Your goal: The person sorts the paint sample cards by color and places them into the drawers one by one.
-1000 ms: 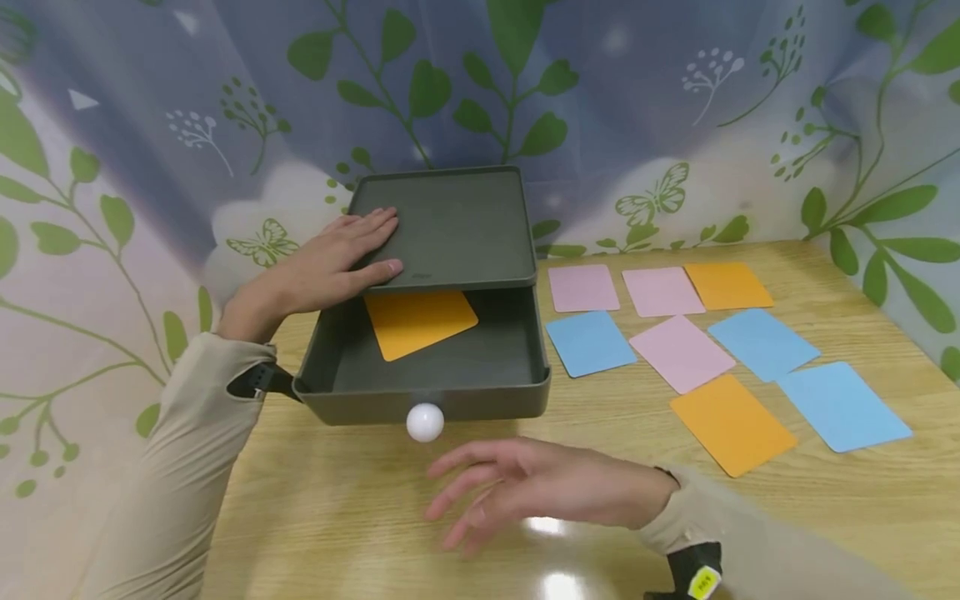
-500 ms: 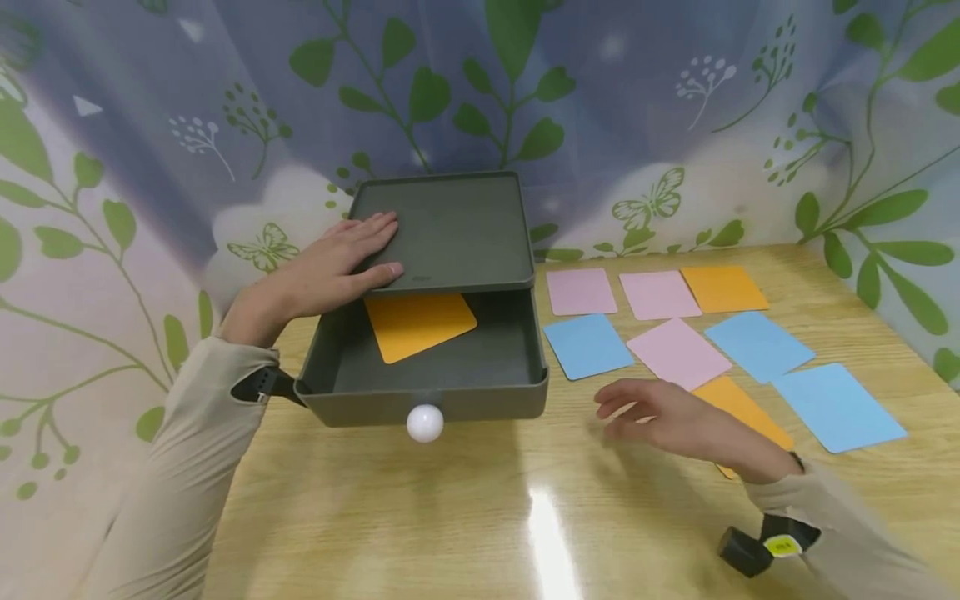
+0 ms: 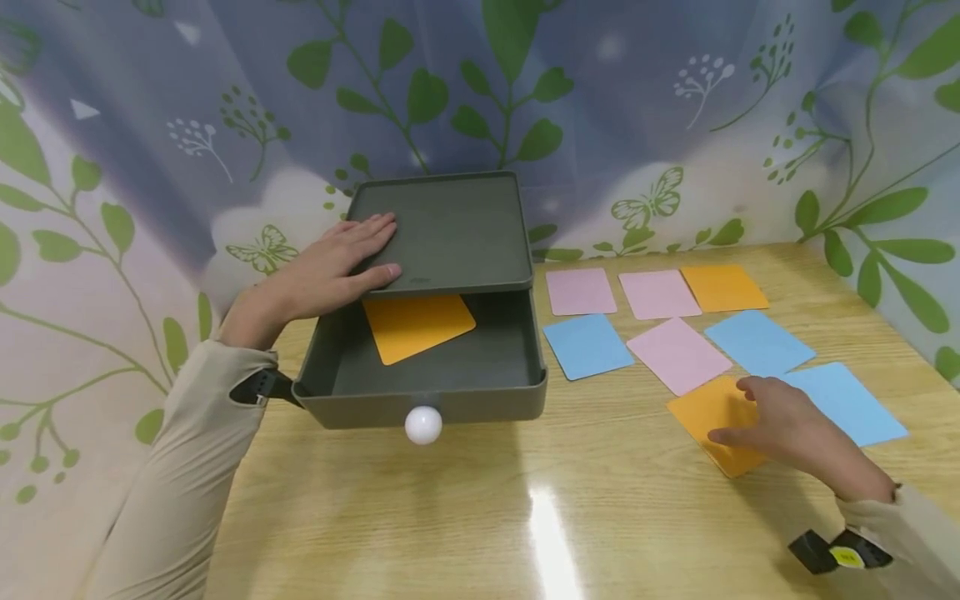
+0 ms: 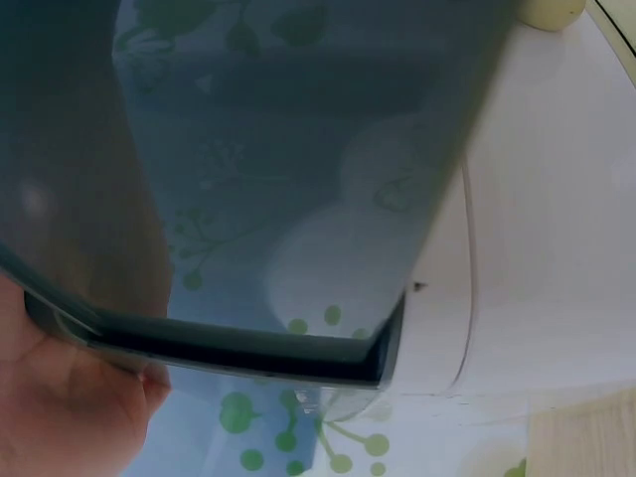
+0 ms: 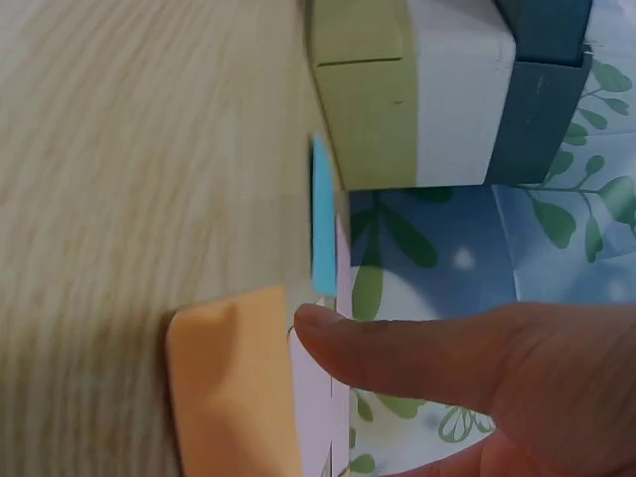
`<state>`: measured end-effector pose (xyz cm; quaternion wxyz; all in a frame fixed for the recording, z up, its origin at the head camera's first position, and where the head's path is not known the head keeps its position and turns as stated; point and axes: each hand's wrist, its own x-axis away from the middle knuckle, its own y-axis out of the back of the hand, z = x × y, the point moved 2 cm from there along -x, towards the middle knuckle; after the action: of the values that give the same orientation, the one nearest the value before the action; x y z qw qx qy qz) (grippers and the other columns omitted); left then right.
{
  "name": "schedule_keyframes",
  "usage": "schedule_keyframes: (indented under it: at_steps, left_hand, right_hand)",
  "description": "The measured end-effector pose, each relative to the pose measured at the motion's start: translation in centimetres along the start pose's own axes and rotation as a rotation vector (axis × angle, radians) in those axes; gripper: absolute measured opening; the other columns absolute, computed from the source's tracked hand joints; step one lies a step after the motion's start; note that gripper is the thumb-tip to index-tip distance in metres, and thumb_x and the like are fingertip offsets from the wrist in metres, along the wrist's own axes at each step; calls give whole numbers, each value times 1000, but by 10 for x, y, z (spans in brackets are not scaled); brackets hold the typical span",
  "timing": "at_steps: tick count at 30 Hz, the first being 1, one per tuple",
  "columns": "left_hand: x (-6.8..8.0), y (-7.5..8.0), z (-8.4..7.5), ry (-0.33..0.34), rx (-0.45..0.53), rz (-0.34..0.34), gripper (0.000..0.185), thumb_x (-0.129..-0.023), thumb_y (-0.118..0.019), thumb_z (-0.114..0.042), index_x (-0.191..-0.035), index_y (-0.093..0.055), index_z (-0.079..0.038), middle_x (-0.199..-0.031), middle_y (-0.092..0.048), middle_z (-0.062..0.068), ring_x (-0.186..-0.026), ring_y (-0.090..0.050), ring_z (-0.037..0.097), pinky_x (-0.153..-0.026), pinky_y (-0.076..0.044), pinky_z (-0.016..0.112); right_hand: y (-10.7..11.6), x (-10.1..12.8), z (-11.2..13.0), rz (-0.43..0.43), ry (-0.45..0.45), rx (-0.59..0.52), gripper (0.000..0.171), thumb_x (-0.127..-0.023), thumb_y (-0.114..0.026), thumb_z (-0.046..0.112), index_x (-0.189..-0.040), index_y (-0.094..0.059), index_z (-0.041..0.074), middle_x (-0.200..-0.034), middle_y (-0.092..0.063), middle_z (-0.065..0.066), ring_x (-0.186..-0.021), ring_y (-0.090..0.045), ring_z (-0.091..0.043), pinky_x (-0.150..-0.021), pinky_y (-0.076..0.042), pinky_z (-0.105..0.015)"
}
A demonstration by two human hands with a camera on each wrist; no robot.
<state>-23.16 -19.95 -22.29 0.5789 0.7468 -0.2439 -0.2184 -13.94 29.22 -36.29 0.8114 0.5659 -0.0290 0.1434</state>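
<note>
Head view shows the left hand lying flat, fingers straight and together, on the top of a dark grey drawer box that stands at the table's far left, against the leaf-printed curtain. Its drawer is pulled out toward the near edge, with a white round knob on the front wall and one orange card lying tilted on the drawer floor, partly under the box top.

The right hand rests palm down on another orange card, the nearest orange card, which lies on the wooden table toward the right near edge. The fingers are loosely spread over the card's right part; whether they pinch its edge cannot be told. Right wrist view shows a thumb stretched out just above that card, whose edge looks slightly lifted off the wood.

Around it lie more cards, all flat and apart from the drawer: a blue card just beside the hand to the right, a pink card touching the orange one at its far corner, further blue, pink and orange cards toward the far edge.

Left wrist view shows only the box's dark edge close up and part of the palm beneath it.
</note>
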Motion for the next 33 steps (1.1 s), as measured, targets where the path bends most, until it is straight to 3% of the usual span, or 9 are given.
schedule_keyframes:
  at_steps: [6,12,18,25,33]
  left_hand:
    - [0,0,-1,-1,2,1,71,-102,-41,-43,-152,-19,3,-159,-12,19,-147,-10,32,-118,-4,45]
    - [1,0,-3,6,4,6,69,-103,-41,-40,-152,-18,3,-159,-12,19,-147,-10,31,-118,-3,45]
    - [1,0,-5,4,11,6,69,-103,-42,-39,-152,-18,3,-159,-13,19,-147,-11,32,-118,-4,46]
    - [1,0,-4,2,22,0,69,-102,-42,-40,-152,-19,3,-159,-13,19,-147,-11,32,-118,-4,46]
    - [3,2,-3,-3,20,-21,70,-102,-42,-40,-151,-20,4,-159,-14,20,-147,-11,33,-118,-5,45]
  right_hand:
    - [-3,0,-4,-1,-42,61,96,-79,-76,45,-123,-37,-29,-116,-42,-49,-103,-45,-60,-82,-44,-63]
    - [-4,-1,-1,14,-78,50,104,-78,-75,50,-127,-30,-31,-113,-39,-50,-100,-44,-61,-77,-45,-64]
    - [-5,-2,1,53,-115,43,105,-70,-81,51,-122,-34,-27,-101,-42,-42,-90,-46,-54,-66,-47,-58]
    - [-5,-2,-1,25,-137,68,112,-63,-84,56,-120,-33,-26,-94,-38,-40,-86,-41,-56,-62,-45,-57]
    - [-2,-3,-8,48,-136,85,105,-66,-81,58,-113,-38,-26,-92,-42,-38,-84,-44,-53,-61,-46,-55]
